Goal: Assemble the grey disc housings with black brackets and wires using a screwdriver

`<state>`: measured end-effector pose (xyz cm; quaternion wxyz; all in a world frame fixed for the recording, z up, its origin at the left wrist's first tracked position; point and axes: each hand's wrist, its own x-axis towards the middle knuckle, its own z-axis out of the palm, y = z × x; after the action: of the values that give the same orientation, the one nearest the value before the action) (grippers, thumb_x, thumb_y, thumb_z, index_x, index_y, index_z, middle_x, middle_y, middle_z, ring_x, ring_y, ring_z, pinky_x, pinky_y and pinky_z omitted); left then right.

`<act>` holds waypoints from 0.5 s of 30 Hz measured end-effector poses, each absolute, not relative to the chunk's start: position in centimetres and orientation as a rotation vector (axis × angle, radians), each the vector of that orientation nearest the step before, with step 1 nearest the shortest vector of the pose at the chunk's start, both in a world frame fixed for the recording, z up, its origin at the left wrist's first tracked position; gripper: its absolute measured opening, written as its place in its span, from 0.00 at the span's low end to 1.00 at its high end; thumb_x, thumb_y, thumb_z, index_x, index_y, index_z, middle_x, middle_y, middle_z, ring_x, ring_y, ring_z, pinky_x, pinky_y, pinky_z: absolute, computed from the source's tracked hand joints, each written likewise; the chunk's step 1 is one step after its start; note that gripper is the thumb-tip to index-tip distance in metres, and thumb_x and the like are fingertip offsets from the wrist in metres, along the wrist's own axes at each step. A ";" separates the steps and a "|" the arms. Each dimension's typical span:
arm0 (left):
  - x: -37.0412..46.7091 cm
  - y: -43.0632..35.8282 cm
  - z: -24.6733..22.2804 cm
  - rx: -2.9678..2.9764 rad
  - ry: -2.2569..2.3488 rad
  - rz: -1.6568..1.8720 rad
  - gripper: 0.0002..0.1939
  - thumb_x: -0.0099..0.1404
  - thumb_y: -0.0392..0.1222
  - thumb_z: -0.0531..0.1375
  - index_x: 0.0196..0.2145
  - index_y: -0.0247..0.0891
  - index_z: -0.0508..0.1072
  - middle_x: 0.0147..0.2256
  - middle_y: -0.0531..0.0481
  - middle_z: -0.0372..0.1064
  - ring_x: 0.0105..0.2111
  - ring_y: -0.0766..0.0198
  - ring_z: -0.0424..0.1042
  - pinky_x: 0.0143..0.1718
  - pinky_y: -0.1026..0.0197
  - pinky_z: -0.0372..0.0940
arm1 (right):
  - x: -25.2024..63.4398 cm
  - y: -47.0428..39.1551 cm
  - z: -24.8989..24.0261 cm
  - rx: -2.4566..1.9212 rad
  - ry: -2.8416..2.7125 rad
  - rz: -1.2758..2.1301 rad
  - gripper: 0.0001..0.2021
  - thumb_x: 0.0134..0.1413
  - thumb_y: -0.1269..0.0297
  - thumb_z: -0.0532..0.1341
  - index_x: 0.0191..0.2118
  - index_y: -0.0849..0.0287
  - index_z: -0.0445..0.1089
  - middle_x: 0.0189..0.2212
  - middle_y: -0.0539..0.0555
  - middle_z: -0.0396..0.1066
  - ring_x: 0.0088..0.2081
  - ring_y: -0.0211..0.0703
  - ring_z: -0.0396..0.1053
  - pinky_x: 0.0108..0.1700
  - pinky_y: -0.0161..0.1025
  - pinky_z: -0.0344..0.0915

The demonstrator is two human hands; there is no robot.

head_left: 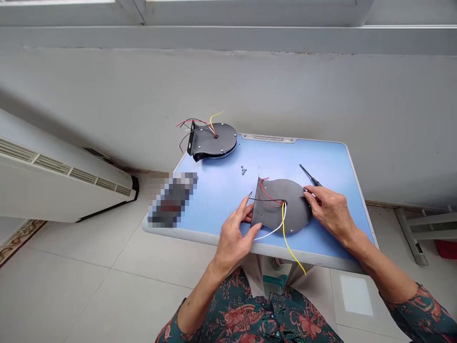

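A dark grey, rounded metal housing [298, 209] lies near the front edge of the blue table. Red, black, white and yellow wires come out of a hole in its face; the yellow wire [290, 245] hangs over the table edge. My left hand [235, 234] grips its flanged left end, thumb on top and some fingers hidden beneath. At the rounded right edge, my right hand [330, 209] holds the rim between thumb and fingers. Just behind that hand lies a black screwdriver [310, 175]. Several small screws [243, 170] sit in a loose group farther back.
A second dark housing [223, 138] with wires stands at the table's back left corner. A blurred-out dark object [173, 200] lies at the left edge. The blue table [214, 200] has a slotted tray [269, 138] at its back edge.
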<state>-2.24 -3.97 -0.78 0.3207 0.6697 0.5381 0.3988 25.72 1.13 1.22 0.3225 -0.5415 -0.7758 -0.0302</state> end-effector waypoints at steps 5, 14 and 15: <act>-2.5 -3.9 -1.5 1.934 1.356 1.044 0.39 0.69 0.40 0.62 0.73 0.41 0.51 0.58 0.40 0.73 0.46 0.57 0.77 0.50 0.53 0.73 | 25.5 0.9 2.4 -1.550 -1.989 0.273 0.14 0.65 0.57 0.59 0.46 0.59 0.78 0.30 0.53 0.77 0.25 0.41 0.70 0.33 0.40 0.67; -1.9 -3.8 -1.6 2.152 1.360 1.126 0.40 0.72 0.37 0.60 0.74 0.44 0.44 0.57 0.40 0.74 0.48 0.55 0.77 0.48 0.54 0.74 | 25.4 1.0 3.3 -1.687 -1.857 0.548 0.17 0.58 0.52 0.62 0.45 0.59 0.78 0.28 0.53 0.75 0.25 0.42 0.70 0.34 0.42 0.67; -1.9 -3.8 -1.6 2.158 1.358 1.131 0.41 0.72 0.37 0.60 0.74 0.44 0.43 0.57 0.40 0.74 0.48 0.55 0.77 0.48 0.54 0.74 | 25.5 1.0 3.3 -1.696 -1.840 0.574 0.18 0.57 0.52 0.62 0.44 0.59 0.78 0.28 0.52 0.75 0.26 0.42 0.70 0.34 0.43 0.67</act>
<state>-1.92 -3.82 -1.59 0.1754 0.7618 0.4793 0.3991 25.48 1.04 3.29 0.2832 -0.6337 -0.6873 0.2144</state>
